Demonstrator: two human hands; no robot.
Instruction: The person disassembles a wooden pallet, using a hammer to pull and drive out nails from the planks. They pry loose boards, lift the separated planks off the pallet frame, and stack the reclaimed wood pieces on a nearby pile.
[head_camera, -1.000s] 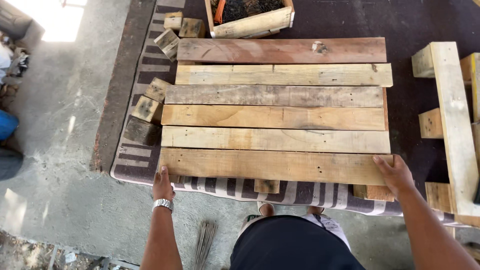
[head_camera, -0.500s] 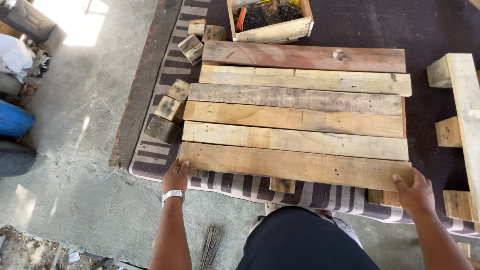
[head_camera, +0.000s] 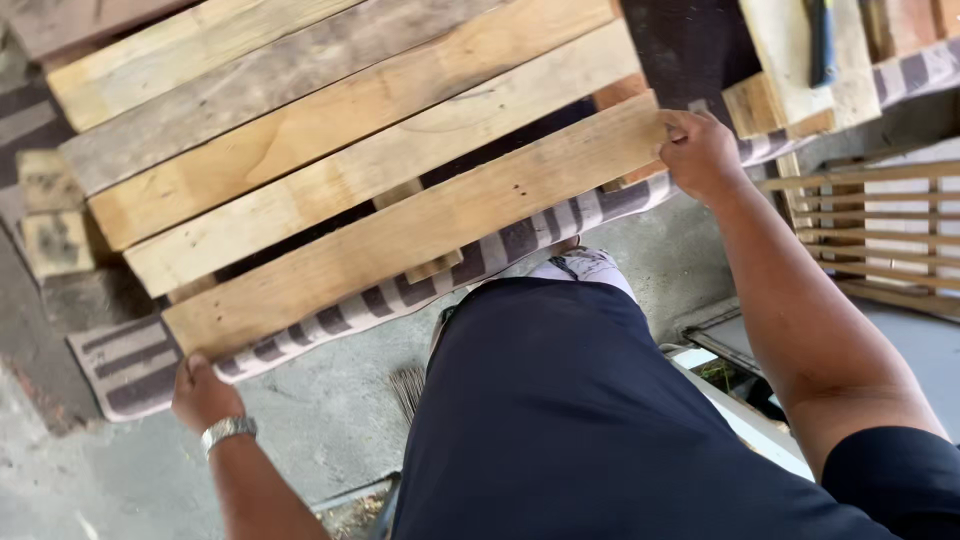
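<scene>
Pallet (head_camera: 330, 160) of pale wooden boards, lying aslant across the upper left and centre of the frame, its boards running from lower left to upper right. Nearest board (head_camera: 420, 230) forms the lower edge. Left hand (head_camera: 205, 395), lower left of the frame, closes on the near left corner of that board, thumb on top; a metal watch (head_camera: 228, 432) sits on the wrist. Right hand (head_camera: 700, 155), upper right of centre, grips the right end of the same board, fingers curled over its edge. Beneath the pallet lies a striped mat (head_camera: 420, 290), its grey and white bands showing along the lower edge. Wooden blocks (head_camera: 50, 215) rest at the left edge of the frame, just beside the pallet. A slatted wooden frame (head_camera: 880, 230) stands at the right edge, on the concrete floor (head_camera: 330, 400). Further boards (head_camera: 800, 60) with a blue-handled tool (head_camera: 822, 40) lie in the upper right corner.
</scene>
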